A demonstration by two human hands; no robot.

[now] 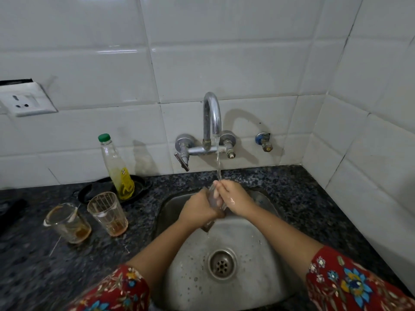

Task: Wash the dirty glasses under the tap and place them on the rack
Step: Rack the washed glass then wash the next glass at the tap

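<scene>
While water runs from the tap, left hand and right hand both curl round a glass over the sink, right fingertips possibly inside it.

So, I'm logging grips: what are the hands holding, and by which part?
A clear glass: left hand wraps its side, right hand grips its upper end.
</scene>
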